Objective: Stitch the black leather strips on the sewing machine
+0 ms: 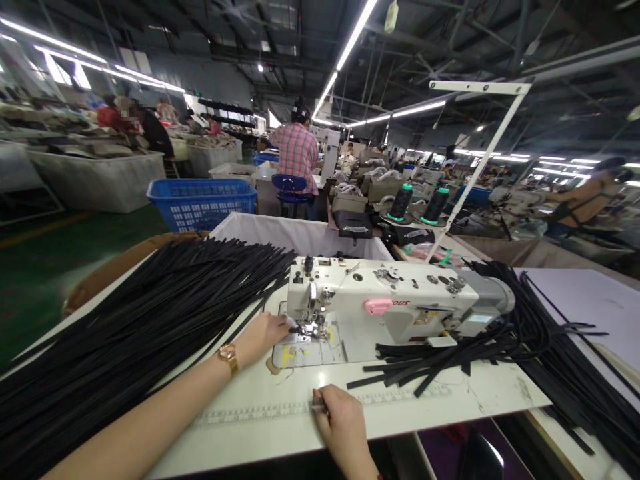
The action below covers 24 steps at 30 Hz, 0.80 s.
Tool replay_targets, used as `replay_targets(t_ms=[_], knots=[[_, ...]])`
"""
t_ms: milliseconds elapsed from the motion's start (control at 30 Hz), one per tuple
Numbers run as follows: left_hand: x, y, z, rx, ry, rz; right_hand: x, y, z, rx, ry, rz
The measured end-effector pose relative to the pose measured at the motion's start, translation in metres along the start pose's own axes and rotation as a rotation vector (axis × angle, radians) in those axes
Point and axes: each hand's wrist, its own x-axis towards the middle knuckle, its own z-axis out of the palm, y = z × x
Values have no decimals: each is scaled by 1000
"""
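Observation:
My left hand [265, 337], with a watch [228, 357] on its wrist, reaches to the presser foot [311, 329] of a white sewing machine [370, 293]. Its fingers are pressed together beside the foot; what they pinch, if anything, is hidden. Closer to the table's front edge, my right hand [343, 420] is closed around a small silvery metal tool [318, 402], mostly covered by the fingers. Under that hand, a measuring scale [250, 413] runs along the tabletop. Black straps [150, 307] lie heaped left of my left arm.
More black straps [530, 320] drape over the machine's right end. Behind it are a pale fabric-lined bin [300, 230], black thread cones [400, 203] and a white thread stand [480, 160]. A blue basket [203, 197] and a seated person [297, 150] are farther back.

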Motion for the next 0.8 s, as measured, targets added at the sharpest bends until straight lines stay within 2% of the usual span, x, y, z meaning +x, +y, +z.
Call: replay_targets(t_ms=[67,167,267,467,567,633,700,733,800], knots=[[-6,15,-2,92,-93,30,1,-1,-1,5,-1,1],[-12,40,0,187,-192,-23,2,-1,-2,13,8,-3],[-13,52,2,187,-199,-56,2,-2,-3,23,27,-7],[-9,53,-3,177,-207,-92,0,-2,-1,19,16,16],[-12,68,-9,194,-208,-123,1,1,-3,44,-17,48],[-23,88,-14,195,-247,-179,1,1,-7,120,-33,86],[-47,113,-20,116,-326,-270,-2,-5,-8,265,-42,174],[-64,126,-23,31,-361,-310,-5,-11,-5,368,-58,230],[-102,151,-30,-350,-352,-277,-16,-27,8,665,-104,340]])
